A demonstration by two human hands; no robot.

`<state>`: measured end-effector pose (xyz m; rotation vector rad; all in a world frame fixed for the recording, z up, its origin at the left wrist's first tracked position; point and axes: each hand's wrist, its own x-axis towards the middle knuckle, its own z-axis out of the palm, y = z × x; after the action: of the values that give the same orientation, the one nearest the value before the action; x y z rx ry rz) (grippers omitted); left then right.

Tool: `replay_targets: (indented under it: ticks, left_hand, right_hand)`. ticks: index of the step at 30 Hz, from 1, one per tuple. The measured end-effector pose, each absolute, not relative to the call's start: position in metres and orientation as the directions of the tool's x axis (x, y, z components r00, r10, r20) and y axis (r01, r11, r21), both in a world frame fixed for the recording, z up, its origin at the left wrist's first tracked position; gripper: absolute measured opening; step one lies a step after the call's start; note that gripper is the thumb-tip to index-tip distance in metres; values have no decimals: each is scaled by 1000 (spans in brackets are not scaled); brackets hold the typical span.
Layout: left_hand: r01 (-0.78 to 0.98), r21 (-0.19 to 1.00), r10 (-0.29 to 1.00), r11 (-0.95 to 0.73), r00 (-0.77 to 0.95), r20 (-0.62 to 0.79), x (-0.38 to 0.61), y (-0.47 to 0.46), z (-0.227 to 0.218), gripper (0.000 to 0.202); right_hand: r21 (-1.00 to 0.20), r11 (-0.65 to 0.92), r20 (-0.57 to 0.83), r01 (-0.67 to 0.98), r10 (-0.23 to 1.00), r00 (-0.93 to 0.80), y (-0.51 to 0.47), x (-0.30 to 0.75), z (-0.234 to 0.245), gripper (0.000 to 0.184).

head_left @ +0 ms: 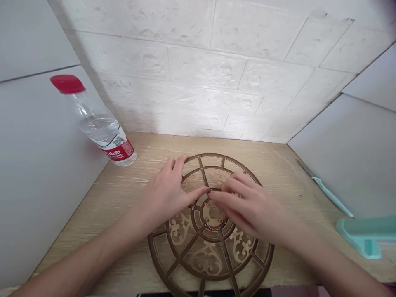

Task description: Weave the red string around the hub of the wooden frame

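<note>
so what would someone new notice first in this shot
The round brown openwork disc with scroll patterns stands out first, lying in the middle of the wood-grain surface, with the left hand and right hand on it, fingertips nearly meeting above its centre. Next, the clear water bottle with its red cap catches the eye at the back left. A teal-handled knife lies off to the right.

So we've got a round brown openwork trivet [206,258] lying flat at bottom center of the frame, all spokes, concentric rings and scrollwork panels, with a small hub in the middle.
</note>
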<state>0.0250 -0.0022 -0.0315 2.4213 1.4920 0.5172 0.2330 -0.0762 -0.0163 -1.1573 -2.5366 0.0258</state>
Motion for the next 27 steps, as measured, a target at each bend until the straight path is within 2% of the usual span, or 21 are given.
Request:
replay_targets:
  ticks: [2,7,22,27]
  left_hand:
    - [807,393,897,-440,411,162,25,-2,-31,79]
    - [811,394,901,-433,402,164,26,-3,-29,76]
    - [808,380,893,-449,414,175,26,-4,-33,77]
    - [803,384,890,-456,417,185,25,-3,-32,79]
  right_hand:
    - [-89,723,328,685,671,-665,-79,226,-20,25]
    - [100,740,402,665,581,-708,-80,211,-34,30]
    - [387,702,405,598,453,-794,-81,209,-39,18]
    - [468,691,407,552,386,-828,-84,209,-38,25]
